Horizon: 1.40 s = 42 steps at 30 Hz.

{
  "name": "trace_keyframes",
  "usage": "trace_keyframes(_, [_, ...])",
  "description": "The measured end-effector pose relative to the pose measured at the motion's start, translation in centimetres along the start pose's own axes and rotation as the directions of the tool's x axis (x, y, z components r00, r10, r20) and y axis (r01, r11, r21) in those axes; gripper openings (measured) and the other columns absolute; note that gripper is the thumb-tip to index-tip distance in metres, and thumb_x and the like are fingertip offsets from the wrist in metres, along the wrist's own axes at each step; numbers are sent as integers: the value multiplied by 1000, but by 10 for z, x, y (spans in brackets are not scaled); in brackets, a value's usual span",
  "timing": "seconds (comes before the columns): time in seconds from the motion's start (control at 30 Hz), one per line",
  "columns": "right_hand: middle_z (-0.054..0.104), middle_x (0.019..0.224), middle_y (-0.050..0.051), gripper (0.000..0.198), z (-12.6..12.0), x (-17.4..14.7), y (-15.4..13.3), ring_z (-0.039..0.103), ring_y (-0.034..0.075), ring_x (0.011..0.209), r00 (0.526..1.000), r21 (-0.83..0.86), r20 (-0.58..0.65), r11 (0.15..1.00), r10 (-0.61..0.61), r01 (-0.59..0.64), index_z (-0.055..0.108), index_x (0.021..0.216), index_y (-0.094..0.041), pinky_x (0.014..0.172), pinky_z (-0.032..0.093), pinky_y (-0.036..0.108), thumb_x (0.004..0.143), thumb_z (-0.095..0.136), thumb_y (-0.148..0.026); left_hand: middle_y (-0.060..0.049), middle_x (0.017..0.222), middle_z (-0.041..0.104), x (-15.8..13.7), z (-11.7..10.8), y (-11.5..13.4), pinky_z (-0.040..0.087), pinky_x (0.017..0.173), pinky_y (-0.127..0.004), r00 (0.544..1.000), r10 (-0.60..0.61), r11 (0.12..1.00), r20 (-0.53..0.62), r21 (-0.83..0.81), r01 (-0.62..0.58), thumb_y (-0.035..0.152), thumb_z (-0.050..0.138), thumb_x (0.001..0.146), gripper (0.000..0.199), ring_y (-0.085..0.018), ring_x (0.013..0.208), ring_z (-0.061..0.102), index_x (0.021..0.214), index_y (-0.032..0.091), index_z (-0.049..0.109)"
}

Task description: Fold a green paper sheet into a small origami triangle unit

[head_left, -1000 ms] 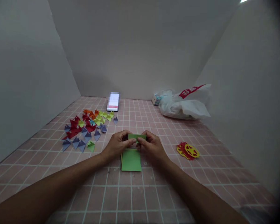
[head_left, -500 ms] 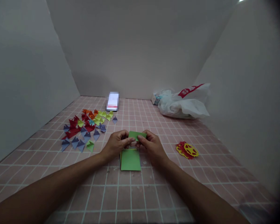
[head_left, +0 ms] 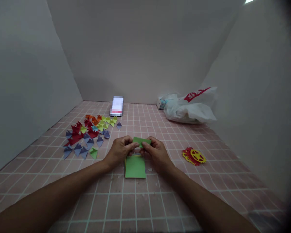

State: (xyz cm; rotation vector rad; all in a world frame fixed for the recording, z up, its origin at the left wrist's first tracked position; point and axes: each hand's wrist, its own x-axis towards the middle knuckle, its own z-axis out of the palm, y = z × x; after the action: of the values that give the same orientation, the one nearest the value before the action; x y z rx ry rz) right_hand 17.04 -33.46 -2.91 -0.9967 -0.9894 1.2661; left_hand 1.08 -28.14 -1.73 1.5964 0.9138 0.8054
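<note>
A folded piece of green paper (head_left: pixel 141 140) is held up between my two hands, just beyond a stack of square coloured paper (head_left: pixel 135 167) whose top sheet is green. My left hand (head_left: pixel 122 148) pinches the paper's left end between thumb and fingers. On the other end, my right hand (head_left: pixel 157 153) is closed, its thumb lying across the front. Fingers behind the paper are partly hidden. Off to the left lie several small folded paper figures (head_left: pixel 91 142) in purple, red, orange, yellow and green.
A phone (head_left: pixel 116 106) with a lit, blurred screen leans near the back wall. White plastic bag (head_left: pixel 190 108) and a small box (head_left: pixel 161 103) sit at the back right. Red and yellow cut-out shapes (head_left: pixel 194 156) lie to the right on the pink tiled surface (head_left: pixel 106 207).
The view has shifted very slightly. Both hands keep their grip on the green paper, which looks a little narrower and tilted slightly differently.
</note>
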Motion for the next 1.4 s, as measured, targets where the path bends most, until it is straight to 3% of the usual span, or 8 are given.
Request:
trace_keyframes(0.17, [61,61,-2,22,0,0,1,56,11,57,1000,-29,-6,999,-15,15,54,71,-19,59,42,25,78,69,-33,6,51,48,-1,1,0,32,45,-21,1000,-15,1000,-6,-18,14,37,64,77,28,-8,45,42,65,18,49])
trace_keyframes(0.33, [60,61,-2,23,-1,1,3,55,12,57,1000,-52,7,998,-23,23,53,70,-19,59,43,26,77,69,-34,5,57,50,-1,-1,1,34,50,-21,996,80,996,25,30,-81,34,62,80,24,-9,52,45,67,16,53])
trace_keyframes(0.5, [59,59,-3,23,2,-1,0,55,11,54,999,-86,33,996,-28,30,53,69,-19,55,42,24,78,69,-33,4,56,51,-2,-2,-1,36,50,-21,996,78,997,49,3,-79,35,59,82,23,-10,51,47,70,17,53])
trace_keyframes(0.6, [60,59,-3,22,3,-2,-2,54,11,50,999,-93,32,995,-27,30,54,72,-19,52,41,24,80,66,-36,5,56,51,-2,-2,-2,36,49,-21,995,96,995,24,39,-97,36,59,83,25,-10,50,47,69,18,51])
trace_keyframes(0.87, [57,53,-4,21,1,-3,-3,51,11,44,999,-216,34,976,-32,39,56,71,-20,47,39,24,81,65,-36,5,57,53,-7,-1,8,37,49,-21,987,134,980,87,138,-145,34,55,86,20,-10,49,50,76,18,55])
trace_keyframes(1.03, [56,55,-4,18,-2,-2,2,50,11,45,997,-226,15,971,-80,81,57,73,-20,47,38,24,83,63,-34,4,58,55,-7,-2,8,37,48,-22,990,93,987,110,118,-105,35,54,86,20,-11,47,51,76,18,53])
trace_keyframes(1.27, [53,52,-4,21,-7,-3,-8,47,11,47,985,-505,119,847,-122,165,59,69,-20,48,35,24,87,58,-30,-1,75,58,-1,-7,5,38,65,-27,930,326,859,170,357,-367,24,56,83,11,-16,72,53,75,18,60])
trace_keyframes(1.4, [54,53,-3,23,-6,-4,-10,48,11,48,986,-509,112,845,-120,161,59,67,-20,49,35,24,87,59,-31,-1,71,56,-2,-6,8,36,65,-28,926,326,857,190,354,-374,24,54,84,14,-17,70,52,71,18,56])
